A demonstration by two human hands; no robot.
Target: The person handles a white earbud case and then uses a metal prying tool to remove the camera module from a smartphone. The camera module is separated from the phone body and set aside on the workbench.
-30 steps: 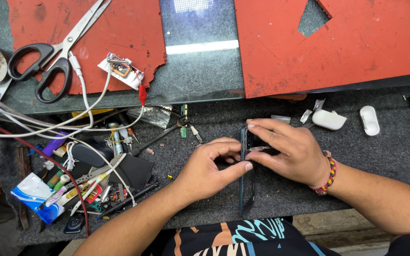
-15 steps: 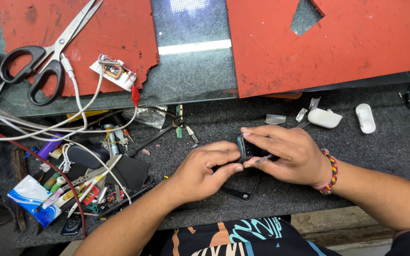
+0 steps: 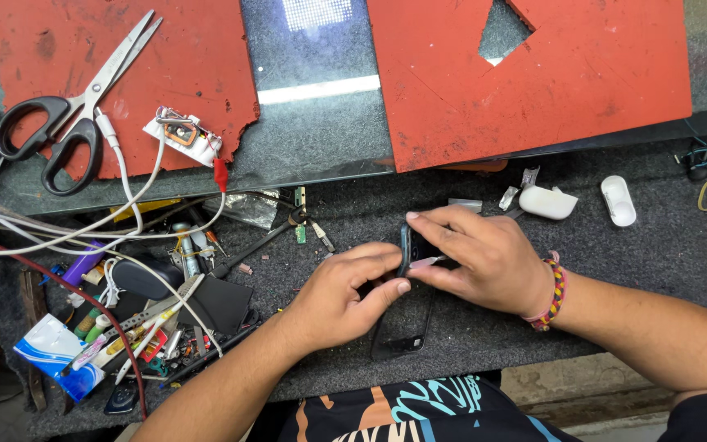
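While both hands pinch a dark phone, left hand, right hand, grey mat beneath.

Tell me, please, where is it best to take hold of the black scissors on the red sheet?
Take the scissors by the two black handle loops, coming from the left, near side. The loops lie flat and open towards you; the blades point away to the upper right, and a white cable crosses beside them.

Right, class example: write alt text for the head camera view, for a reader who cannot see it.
Two bare hands, left hand and right hand, grip a thin black phone on edge over a dark grey mat. Scissors lie on a red sheet at upper left, above a heap of tools and white cables.
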